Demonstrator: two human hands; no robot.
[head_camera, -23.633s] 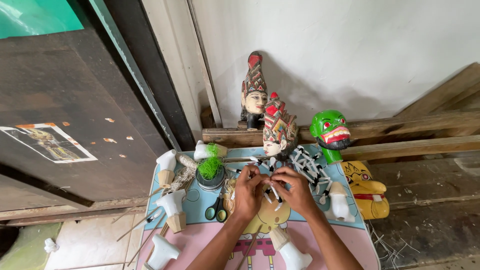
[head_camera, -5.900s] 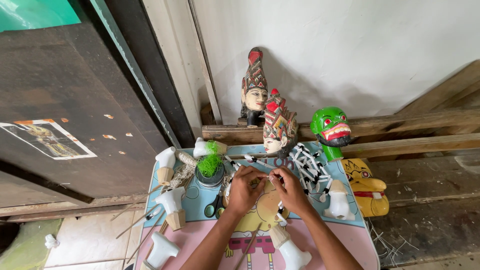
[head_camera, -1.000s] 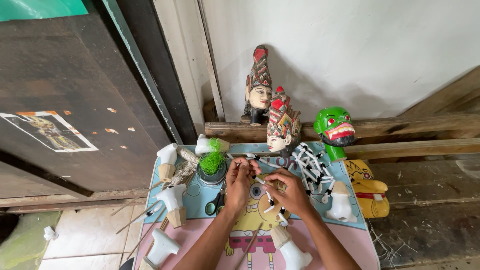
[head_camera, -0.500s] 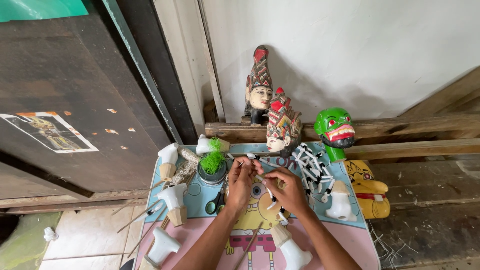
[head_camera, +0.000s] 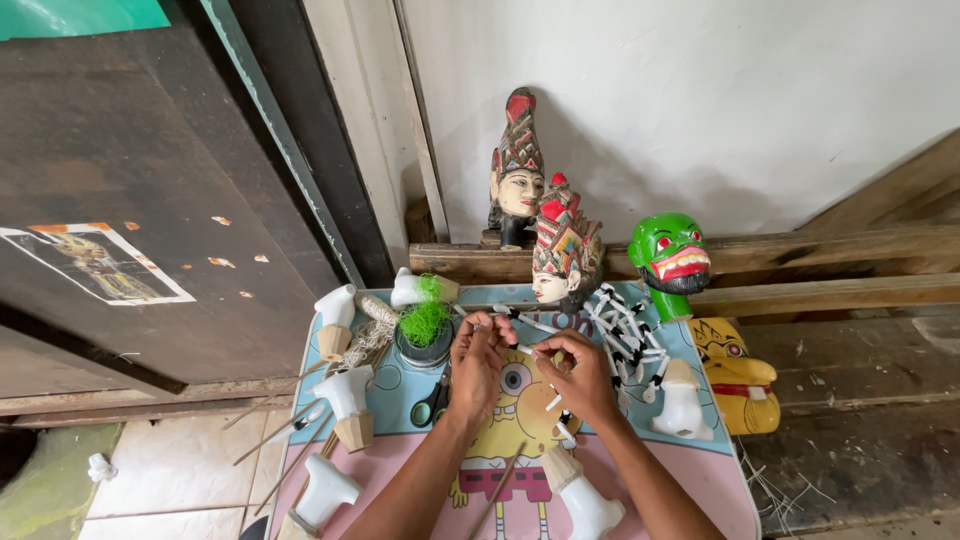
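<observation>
— Over the near half of the desk, what are the two hands up to?

— Both forearms come in from the bottom edge and meet at the middle. The left hand is curled, fingertips pinched on a small white piece; the right hand is bent toward it, fingers closed on the same piece from the other side.

— And around them?

— A cartoon-printed top, pink near, pale blue farther. White-painted wooden puppet pieces lie to the left, scissors just beside the left wrist, a tuft of green fibre in a dark cup beyond.

— Farther back?

— A heap of black-and-white striped sticks, then a crowned puppet head, a green mask-like head, a yellow one at the right, and another crowned head against the wall.

— Any labels?

— A torn rectangular sticker, slanted, on the dark door at left.
</observation>
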